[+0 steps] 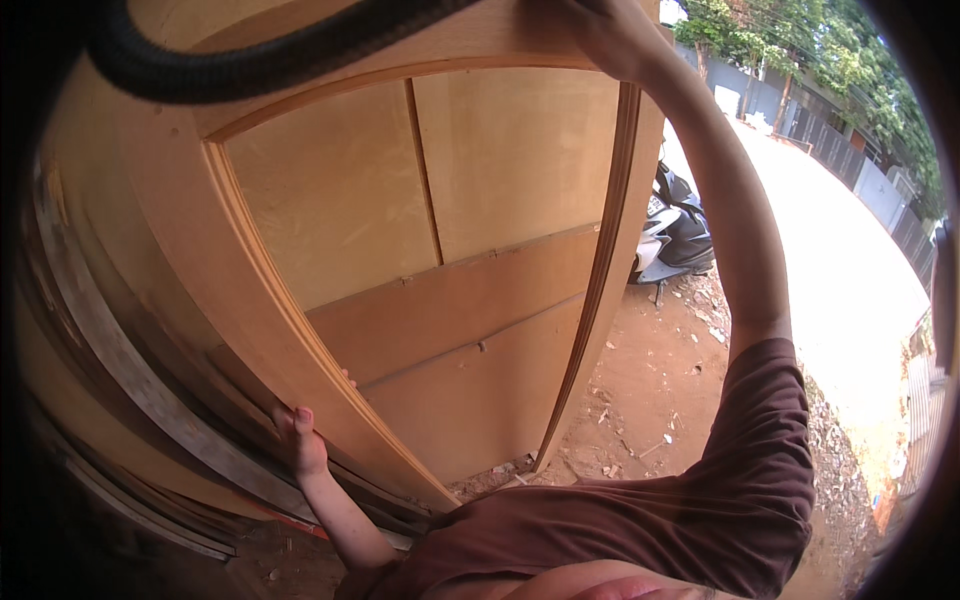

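A large light-brown wooden door frame (190,215) with moulded inner edges stands upright and tilted in front of me. Its opening shows plywood-like boards behind. Low on its left side, my left hand (307,440) is closed round the stile. The thumb is on the near side, and a bit of a fingertip shows through the opening. My right arm is raised, and my right hand (590,35) grips the frame's top rail near the right corner. That hand is in shadow at the picture's upper edge, so its fingers show only in part.
Several boards and frames (120,330) lean in a stack on the left. Behind the opening stand tall panels (510,150). A parked scooter (675,230) is beyond the frame's right side, on reddish dirt ground (640,370) with debris. A black ribbed hose (250,70) crosses the top.
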Available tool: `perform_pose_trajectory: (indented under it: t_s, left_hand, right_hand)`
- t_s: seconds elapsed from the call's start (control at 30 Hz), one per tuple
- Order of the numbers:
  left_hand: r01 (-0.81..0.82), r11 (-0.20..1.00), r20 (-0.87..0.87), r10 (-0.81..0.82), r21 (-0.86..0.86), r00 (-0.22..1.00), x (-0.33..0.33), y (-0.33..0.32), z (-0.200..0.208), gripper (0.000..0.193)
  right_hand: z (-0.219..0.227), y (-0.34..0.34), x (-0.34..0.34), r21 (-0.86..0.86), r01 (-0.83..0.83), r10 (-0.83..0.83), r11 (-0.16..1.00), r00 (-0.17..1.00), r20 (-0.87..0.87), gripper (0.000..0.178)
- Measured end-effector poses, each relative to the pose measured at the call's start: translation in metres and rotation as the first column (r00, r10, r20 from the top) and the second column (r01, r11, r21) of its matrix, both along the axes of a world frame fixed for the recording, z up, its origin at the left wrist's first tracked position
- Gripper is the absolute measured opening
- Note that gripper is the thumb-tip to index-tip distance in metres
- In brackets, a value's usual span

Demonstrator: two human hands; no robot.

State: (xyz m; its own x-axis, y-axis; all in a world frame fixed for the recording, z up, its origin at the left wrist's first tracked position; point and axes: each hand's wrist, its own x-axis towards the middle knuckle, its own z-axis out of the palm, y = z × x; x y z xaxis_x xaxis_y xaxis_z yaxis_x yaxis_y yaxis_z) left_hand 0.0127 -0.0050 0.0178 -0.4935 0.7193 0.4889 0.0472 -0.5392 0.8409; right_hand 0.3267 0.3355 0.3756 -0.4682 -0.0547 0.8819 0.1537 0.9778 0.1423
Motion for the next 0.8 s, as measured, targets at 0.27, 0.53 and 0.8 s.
perform_pose_trajectory:
  t_s: [0.27,0.53,0.8]
  left_hand:
    - [-0.699,0.291,-0.392,0.92,0.653,0.017,0.059,0.064,0.202,0.071]
    - [-0.567,0.359,-0.645,0.614,0.741,-0.454,0.049,0.139,0.379,0.06]
    - [-0.773,0.413,-0.859,0.397,0.482,-0.324,0.049,0.148,0.383,0.075]
  right_hand:
    - [-0.015,0.003,-0.019,0.054,0.176,-0.167,0.983,0.975,-0.143,0.034]
    - [-0.018,0.005,-0.021,0.057,0.105,-0.087,0.993,0.963,-0.255,0.051]
    - [-0.012,0.044,0.023,-0.077,0.275,-0.281,0.958,0.956,-0.081,0.06]
